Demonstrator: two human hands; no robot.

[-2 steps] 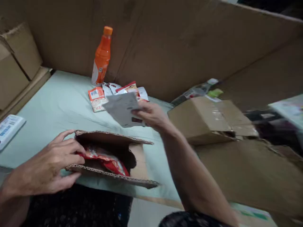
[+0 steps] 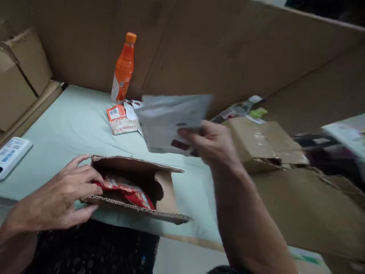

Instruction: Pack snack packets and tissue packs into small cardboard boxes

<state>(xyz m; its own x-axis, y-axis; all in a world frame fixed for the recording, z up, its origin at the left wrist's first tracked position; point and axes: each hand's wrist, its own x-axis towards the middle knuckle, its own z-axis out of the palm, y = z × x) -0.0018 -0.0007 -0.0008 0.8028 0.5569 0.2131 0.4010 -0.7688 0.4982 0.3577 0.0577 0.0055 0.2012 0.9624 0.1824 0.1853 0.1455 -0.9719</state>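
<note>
My left hand (image 2: 61, 198) grips the left end of a small open cardboard box (image 2: 168, 190), thumb along the near wall and fingers over the end. Inside the box lies a red and white snack packet (image 2: 129, 192), close to those fingertips. Above and behind the box, my right hand (image 2: 215, 142) pinches a flat silvery-white pouch (image 2: 171, 118) by its right side; a dark red mark shows near the thumb. Behind the pouch, an orange and white packet (image 2: 124, 121) lies on the pale green cloth (image 2: 71, 125), with other white packets partly hidden.
An orange bottle (image 2: 124, 70) stands at the back against a tall cardboard wall (image 2: 213, 45). A white labelled box (image 2: 13, 156) lies at the left, near stacked cartons (image 2: 25, 68). On the right are larger cardboard boxes (image 2: 285, 205) and a clear plastic bottle (image 2: 242, 106).
My right hand has moved right with the pouch, which now looks larger and covers more of the packets behind. My left hand and the box have stayed in place.
</note>
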